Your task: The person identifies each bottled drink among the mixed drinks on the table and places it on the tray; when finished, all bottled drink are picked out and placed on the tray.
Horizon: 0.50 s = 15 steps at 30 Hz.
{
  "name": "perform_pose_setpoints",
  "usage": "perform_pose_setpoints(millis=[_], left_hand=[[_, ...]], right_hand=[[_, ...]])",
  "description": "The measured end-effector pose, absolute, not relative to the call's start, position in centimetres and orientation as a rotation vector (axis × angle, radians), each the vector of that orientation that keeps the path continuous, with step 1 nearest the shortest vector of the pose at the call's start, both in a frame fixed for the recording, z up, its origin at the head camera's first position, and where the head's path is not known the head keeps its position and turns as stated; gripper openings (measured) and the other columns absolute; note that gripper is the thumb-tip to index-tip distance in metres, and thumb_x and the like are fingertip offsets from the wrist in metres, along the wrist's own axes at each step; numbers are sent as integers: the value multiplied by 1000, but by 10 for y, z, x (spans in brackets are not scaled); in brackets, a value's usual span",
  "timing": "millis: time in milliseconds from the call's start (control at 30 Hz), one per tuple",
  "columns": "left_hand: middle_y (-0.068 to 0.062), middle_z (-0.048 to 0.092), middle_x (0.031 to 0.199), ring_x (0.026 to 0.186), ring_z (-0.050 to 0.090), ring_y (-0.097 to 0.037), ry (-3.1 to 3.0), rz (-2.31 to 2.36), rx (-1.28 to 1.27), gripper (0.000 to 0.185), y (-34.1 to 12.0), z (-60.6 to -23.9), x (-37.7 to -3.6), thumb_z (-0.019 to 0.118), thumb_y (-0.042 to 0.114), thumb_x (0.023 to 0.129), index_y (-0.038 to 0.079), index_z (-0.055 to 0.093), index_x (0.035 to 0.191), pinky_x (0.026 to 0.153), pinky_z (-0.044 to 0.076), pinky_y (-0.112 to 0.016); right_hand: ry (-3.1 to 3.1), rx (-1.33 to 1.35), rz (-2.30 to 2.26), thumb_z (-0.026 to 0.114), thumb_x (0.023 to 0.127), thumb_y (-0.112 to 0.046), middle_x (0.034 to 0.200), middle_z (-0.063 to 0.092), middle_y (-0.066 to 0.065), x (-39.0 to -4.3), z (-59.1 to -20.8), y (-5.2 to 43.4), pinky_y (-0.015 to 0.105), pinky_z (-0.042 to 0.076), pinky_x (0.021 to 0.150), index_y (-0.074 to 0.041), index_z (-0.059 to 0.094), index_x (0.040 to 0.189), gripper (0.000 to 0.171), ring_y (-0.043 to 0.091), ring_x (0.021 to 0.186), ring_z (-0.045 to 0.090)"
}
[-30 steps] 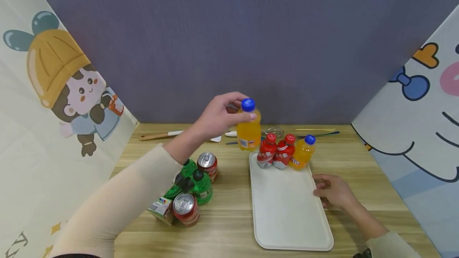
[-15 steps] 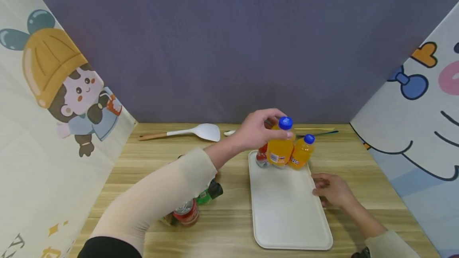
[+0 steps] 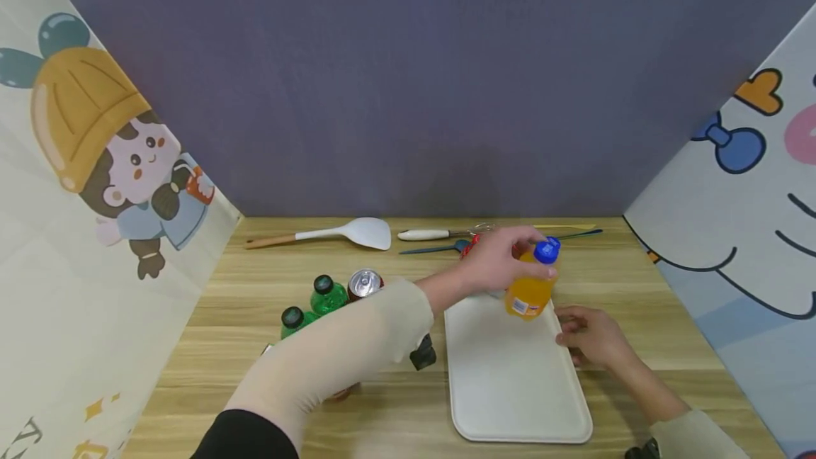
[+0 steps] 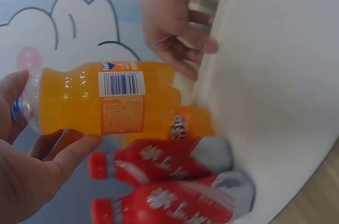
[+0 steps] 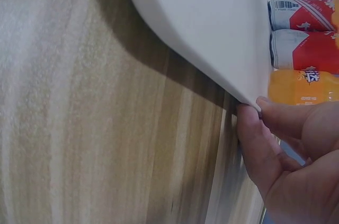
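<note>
While your left hand (image 3: 500, 261) grips the orange soda bottle (image 3: 530, 289) near its blue cap, tilted over the white tray (image 3: 510, 374), your right hand (image 3: 589, 338) touches the tray's edge at 3 o'clock.

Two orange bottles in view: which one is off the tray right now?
The orange bottle with the blue cap, gripped in the left hand above the tray. The other orange bottle stands on the tray beside the red bottles.

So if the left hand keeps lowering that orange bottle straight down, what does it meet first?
Probably the white tray, just in front of the orange bottle already standing there. The held bottle hangs close above it, though depth is uncertain.
</note>
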State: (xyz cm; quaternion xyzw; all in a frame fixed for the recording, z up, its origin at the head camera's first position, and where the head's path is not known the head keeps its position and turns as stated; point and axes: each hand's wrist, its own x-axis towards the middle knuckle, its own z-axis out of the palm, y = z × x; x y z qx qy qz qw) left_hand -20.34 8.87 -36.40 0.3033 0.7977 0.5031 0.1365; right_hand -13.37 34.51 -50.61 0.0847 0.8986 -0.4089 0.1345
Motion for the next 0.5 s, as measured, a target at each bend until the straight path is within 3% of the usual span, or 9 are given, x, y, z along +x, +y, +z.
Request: perform_pose_setpoints(millis=[500], left_hand=[[13,65,110,103,60,-9,2318,1436,764,39,120,-411,-201,81,36,89,27,69,124,82,54,-23]], right_hand=[[2623,234,-1171,77,90,-5,106,69,21,-134,-504,344,36,60,56,6,59,135,50,21,67,66]])
